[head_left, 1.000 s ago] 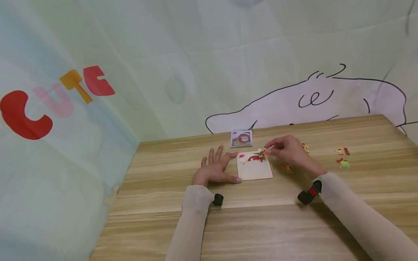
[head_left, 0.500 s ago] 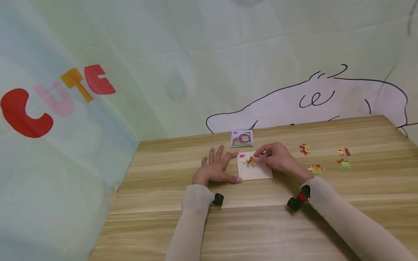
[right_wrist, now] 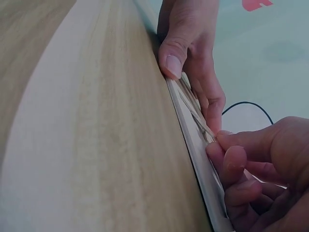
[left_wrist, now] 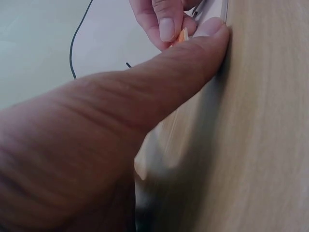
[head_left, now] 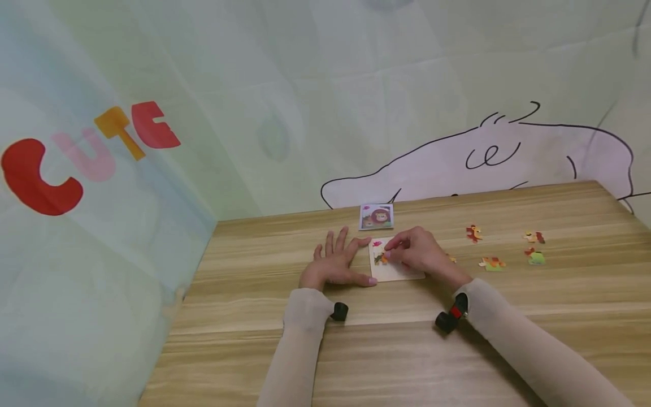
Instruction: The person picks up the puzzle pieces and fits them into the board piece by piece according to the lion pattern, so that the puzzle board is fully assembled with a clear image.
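Note:
A pale square puzzle tray [head_left: 402, 273] lies on the wooden table [head_left: 407, 350]. My left hand [head_left: 342, 257] rests flat beside it with straight fingers, its thumb [left_wrist: 193, 53] pressed against the tray's left edge [right_wrist: 200, 159]. My right hand [head_left: 402, 251] hovers over the tray's left part and pinches a small orange puzzle piece [head_left: 381, 258] between thumb and fingertips [right_wrist: 231, 157]. The piece [left_wrist: 183, 36] shows edge-on in the left wrist view. A pink piece [head_left: 377, 243] sits in the tray's top left corner. The right hand hides most of the tray.
A small lion picture card [head_left: 376, 216] lies just behind the tray. Loose puzzle pieces [head_left: 474, 232] [head_left: 491, 263] [head_left: 533, 236] [head_left: 535, 258] are scattered to the right. A printed cloth backdrop [head_left: 152, 169] rises behind and left of the table.
My right hand has carried the piece leftward across the tray, from its top right corner to its left side. The left hand has not moved.

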### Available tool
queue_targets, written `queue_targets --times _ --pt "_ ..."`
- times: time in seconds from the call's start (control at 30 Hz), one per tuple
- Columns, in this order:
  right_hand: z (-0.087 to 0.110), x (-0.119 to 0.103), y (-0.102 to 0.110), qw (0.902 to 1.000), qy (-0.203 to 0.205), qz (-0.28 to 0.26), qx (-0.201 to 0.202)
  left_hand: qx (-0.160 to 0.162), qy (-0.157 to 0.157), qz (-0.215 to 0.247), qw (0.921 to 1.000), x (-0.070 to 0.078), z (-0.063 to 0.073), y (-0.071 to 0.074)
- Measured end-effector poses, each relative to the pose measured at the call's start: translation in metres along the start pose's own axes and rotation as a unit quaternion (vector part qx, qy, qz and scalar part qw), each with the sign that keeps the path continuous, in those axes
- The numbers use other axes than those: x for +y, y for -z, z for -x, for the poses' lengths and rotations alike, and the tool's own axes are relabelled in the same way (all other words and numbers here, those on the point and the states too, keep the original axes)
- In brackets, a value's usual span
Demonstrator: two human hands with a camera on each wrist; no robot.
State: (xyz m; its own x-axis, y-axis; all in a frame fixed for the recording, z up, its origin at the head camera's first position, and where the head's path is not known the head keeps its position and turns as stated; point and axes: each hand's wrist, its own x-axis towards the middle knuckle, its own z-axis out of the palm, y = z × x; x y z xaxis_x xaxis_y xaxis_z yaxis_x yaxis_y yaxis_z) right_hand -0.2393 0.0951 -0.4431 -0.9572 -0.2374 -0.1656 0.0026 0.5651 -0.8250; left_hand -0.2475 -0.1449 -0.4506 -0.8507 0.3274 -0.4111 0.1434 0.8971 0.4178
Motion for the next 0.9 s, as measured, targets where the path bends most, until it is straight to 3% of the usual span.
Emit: queue_targets --times 0.5,0.67,0.9 --pt "-0.0023 -0.0038 -0.0025 0.9992 0.021 0.033 -0.010 -0.002 -0.004 0.002 1.0000 0.0017 0.0027 0.0014" --pt "-0.0016 -0.0032 -0.0041 0.9992 0.017 0.037 -0.002 0.002 -0.005 0.002 1.0000 0.0021 0.0042 0.0017" --pt "-0.0026 0.0024 -0.0073 0.9976 0.047 0.048 0.015 0.001 -0.004 0.003 1.0000 0.0029 0.0058 0.0014"
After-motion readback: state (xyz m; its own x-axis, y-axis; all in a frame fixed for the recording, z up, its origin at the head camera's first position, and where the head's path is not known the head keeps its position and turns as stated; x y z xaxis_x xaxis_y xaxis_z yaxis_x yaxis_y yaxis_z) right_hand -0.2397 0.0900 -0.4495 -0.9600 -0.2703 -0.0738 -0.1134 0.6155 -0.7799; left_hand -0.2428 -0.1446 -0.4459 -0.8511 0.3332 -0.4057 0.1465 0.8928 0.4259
